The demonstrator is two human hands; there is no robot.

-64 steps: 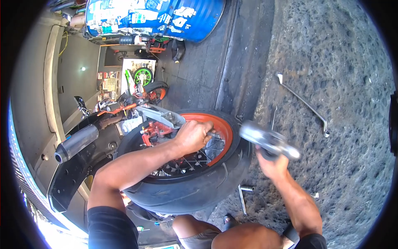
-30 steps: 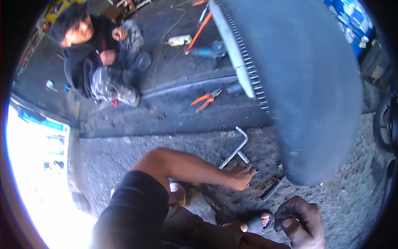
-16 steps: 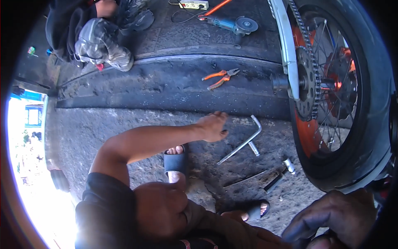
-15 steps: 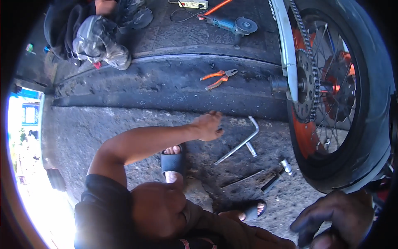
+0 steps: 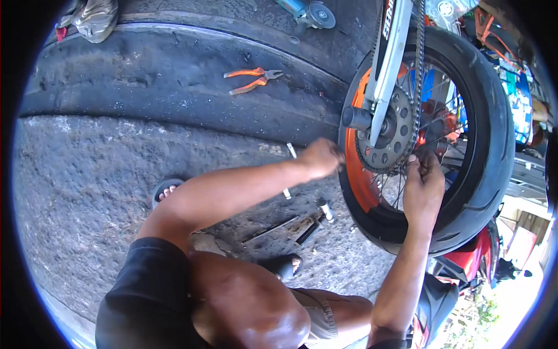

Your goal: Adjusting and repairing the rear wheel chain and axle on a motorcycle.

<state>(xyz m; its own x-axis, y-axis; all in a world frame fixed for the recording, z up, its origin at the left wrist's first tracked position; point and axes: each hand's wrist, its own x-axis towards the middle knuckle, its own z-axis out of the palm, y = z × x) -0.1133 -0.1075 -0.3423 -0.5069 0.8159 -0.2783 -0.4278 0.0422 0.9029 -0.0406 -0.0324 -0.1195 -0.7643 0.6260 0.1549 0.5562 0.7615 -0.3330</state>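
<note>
A motorcycle rear wheel (image 5: 491, 151) with an orange rim stands at the right. Its sprocket (image 5: 381, 158) faces me, and a chain (image 5: 418, 75) runs up from it beside the silver swingarm (image 5: 394, 64). My right hand (image 5: 426, 180) is closed at the sprocket's lower right edge, thumb and fingers pinching the chain. Just left of the tyre hovers my left hand (image 5: 321, 160), its fingers curled in; anything inside them is hidden. That hand and forearm partly cover a silver bent-handled wrench (image 5: 291, 149) on the ground.
Orange-handled pliers (image 5: 253, 80) lie on the dark strip beyond. Near my foot are a thin rod (image 5: 270, 229), a black-handled tool (image 5: 309, 230) and a silver socket (image 5: 326, 210). An angle grinder (image 5: 308, 13) lies at the top. A red motorcycle (image 5: 474, 253) stands behind the wheel.
My view has swung right toward the wheel. My right hand has moved from the lower right up to the chain. My left hand has come close to the tyre's left side.
</note>
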